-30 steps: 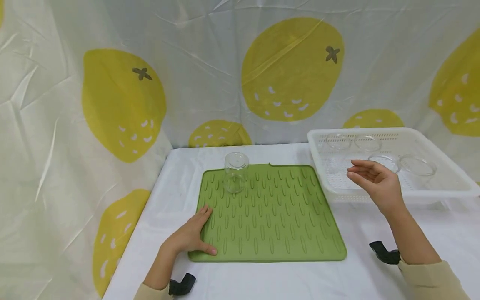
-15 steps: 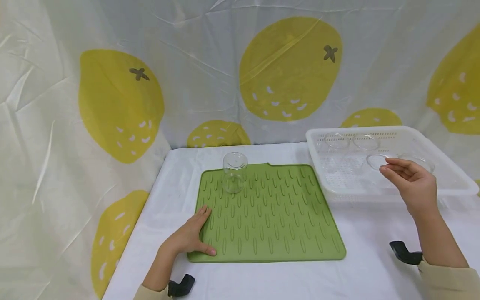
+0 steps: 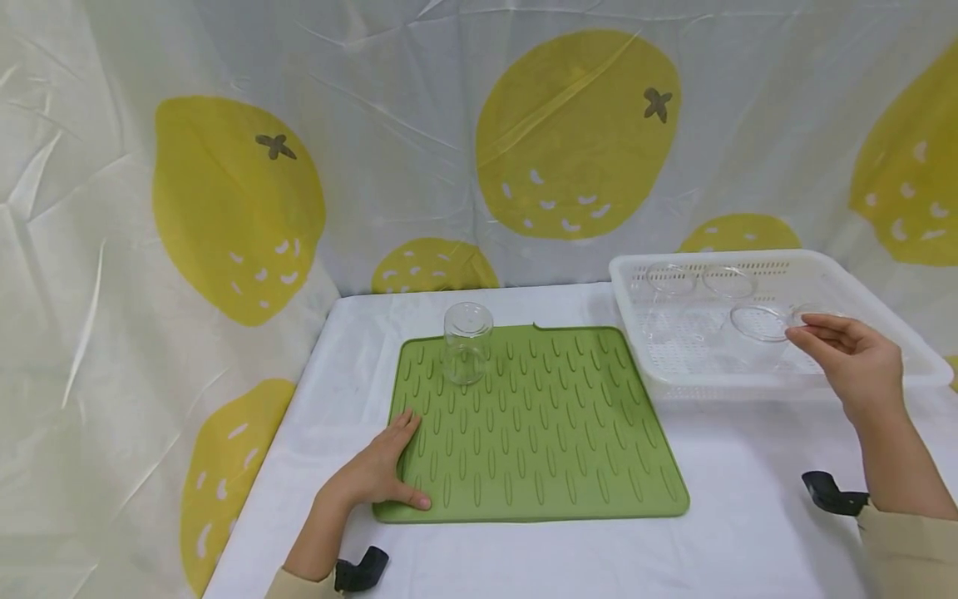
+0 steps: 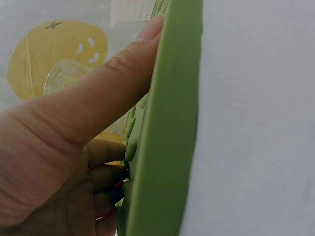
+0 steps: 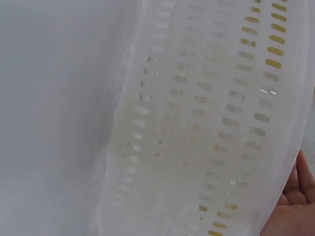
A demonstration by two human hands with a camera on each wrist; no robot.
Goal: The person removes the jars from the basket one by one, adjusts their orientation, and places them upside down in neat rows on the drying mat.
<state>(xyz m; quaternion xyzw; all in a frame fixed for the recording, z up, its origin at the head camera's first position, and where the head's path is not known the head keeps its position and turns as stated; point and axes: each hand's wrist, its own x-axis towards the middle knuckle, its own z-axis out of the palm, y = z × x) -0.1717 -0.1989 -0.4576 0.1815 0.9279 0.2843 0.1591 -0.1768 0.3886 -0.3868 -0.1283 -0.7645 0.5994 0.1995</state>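
My left hand [image 3: 374, 466] rests on the left edge of a green ribbed drying mat [image 3: 539, 433], fingers and thumb spread. The left wrist view shows its thumb along the rim of the mat. A clear drinking glass [image 3: 467, 343] stands upside down on the mat's far left part. My right hand [image 3: 853, 358] is over the front of a white plastic basket [image 3: 703, 384], thumb and fingers slightly bent at the rim of a clear glass [image 3: 823, 309]. Whether they touch it is hard to see. In the right wrist view, the basket wall hides most of this hand.
Inside the basket stand more clear glasses, among them a front one [image 3: 758, 324] left of my right fingers and two at the back [image 3: 729, 283]. A white cloth [image 3: 584, 561] covers the table. A lemon-print curtain [image 3: 404, 150] hangs behind.
My right hand has moved right, from above the basket's left front to the glass at front right. My left hand, the mat and the upturned glass have stayed in place.
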